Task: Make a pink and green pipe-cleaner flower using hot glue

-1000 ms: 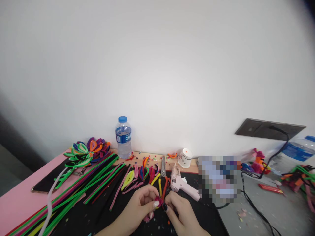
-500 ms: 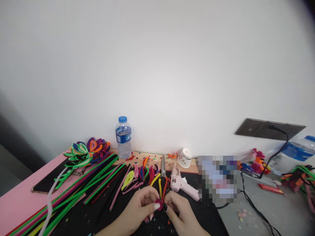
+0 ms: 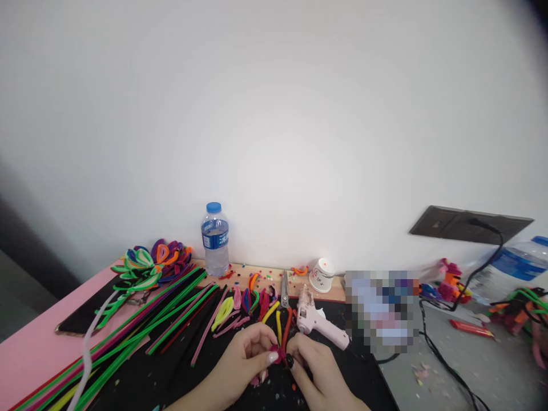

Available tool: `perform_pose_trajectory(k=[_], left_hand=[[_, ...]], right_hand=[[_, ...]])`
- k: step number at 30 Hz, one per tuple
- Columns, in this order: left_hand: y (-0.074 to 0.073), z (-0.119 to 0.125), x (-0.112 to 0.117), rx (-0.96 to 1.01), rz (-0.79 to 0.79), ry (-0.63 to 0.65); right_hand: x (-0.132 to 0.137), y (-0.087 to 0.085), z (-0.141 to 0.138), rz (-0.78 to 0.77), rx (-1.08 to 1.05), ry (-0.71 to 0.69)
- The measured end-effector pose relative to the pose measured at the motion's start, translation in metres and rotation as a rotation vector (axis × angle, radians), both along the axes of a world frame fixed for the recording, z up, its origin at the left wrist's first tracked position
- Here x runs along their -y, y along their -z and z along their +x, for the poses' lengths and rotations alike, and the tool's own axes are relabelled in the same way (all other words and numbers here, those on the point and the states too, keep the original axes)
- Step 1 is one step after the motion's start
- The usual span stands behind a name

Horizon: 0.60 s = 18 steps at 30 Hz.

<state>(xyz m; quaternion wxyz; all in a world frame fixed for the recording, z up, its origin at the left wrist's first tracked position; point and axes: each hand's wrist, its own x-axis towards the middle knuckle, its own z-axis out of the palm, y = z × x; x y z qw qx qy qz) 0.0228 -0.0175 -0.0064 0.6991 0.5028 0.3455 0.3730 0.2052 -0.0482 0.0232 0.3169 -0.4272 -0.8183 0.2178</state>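
**Tight two-handed pinch, close beside a glue gun**

Nearest, pinching with thumb and forefinger of the left hand point(image 3: 242, 362), drawn together without a visible gap, on a small magenta fuzzy piece point(image 3: 279, 354), low over the black mat point(image 3: 137, 382). Meeting it at its other edge with thumb and curled fingers of the right hand point(image 3: 314, 365), likewise closed. Impossible to tell how it is bent behind the fingertips. Liable to slip or twist out of shape if tugged unevenly. Easy to lose, if dropped, among pink fuzzy scraps point(image 3: 258, 379) just below.

Just beyond, close to a metal cutting tool with yellow and orange handles point(image 3: 285, 299): at risk of nudging it with the knuckles. Near a pale pink plastic glue gun point(image 3: 323, 327), too: possibly risking a burn if brushed while hot; unable to tell whether warm.

Farthest, by the wall, near a light white paper cup point(image 3: 322, 277) and a clear blue-capped plastic bottle point(image 3: 214, 242): prone to toppling if bumped by a long reach.
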Motion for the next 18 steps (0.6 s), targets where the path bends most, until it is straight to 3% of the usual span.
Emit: perform_pose_trajectory(k=[18], left_hand=[[-0.0013,-0.0012,0.0002,-0.03,0.025,0.035]], right_hand=[[-0.0016,0.0014,-0.0006,0.033,0.131,-0.052]])
